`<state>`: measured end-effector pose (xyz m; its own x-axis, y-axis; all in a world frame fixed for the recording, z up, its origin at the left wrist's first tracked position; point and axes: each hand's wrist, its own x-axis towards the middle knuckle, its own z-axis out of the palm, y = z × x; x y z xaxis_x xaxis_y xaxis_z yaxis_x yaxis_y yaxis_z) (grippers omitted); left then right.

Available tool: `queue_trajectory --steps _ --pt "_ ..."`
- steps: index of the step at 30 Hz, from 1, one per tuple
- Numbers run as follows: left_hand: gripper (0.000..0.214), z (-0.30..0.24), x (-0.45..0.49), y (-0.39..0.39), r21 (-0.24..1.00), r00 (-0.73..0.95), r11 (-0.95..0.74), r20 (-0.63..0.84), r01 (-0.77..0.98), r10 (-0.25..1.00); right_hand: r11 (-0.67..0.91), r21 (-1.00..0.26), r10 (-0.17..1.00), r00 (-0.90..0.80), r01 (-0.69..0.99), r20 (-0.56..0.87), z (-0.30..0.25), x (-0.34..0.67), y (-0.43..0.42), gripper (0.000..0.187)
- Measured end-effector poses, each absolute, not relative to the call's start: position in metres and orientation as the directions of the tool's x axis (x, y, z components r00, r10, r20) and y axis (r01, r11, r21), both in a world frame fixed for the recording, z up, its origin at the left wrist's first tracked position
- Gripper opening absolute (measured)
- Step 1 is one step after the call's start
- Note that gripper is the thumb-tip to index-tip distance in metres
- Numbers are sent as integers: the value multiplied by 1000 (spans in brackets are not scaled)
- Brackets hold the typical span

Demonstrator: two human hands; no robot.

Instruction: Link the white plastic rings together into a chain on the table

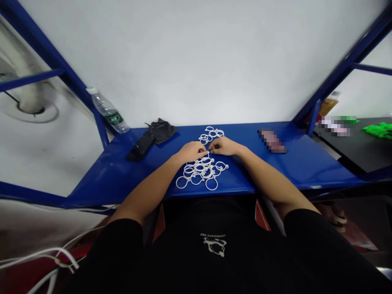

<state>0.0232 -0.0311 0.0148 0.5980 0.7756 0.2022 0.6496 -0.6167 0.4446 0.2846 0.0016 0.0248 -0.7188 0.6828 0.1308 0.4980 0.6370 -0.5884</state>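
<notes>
Both my hands rest at the middle of a blue table (294, 167). My left hand (192, 151) and my right hand (224, 145) are closed, fingertips pinched together on a small white plastic ring (208, 153) between them. A pile of several white rings (202, 171) lies just in front of the hands, toward me. A smaller cluster of white rings (211, 134) lies just beyond the hands, near the wall.
A black phone (140, 148) and a black cloth pouch (161, 130) lie at the left. A plastic water bottle (108, 110) leans at the far left corner. A blurred flat object (272, 141) lies at the right. Blue frame posts (330, 85) rise at both sides. White cables (55, 257) hang below left.
</notes>
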Motion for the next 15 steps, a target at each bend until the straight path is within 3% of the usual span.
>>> queue_trajectory --steps 4,10,15 --pt "15 13 23 -28 443 546 -615 288 653 787 676 -590 658 -722 441 213 22 278 -2 21" --pt "16 14 24 -28 501 463 -645 450 577 764 655 -614 719 -613 441 328 27 276 -8 37" --pt "18 15 23 -27 520 464 -679 496 518 734 714 -528 692 -583 460 427 25 270 -13 34"
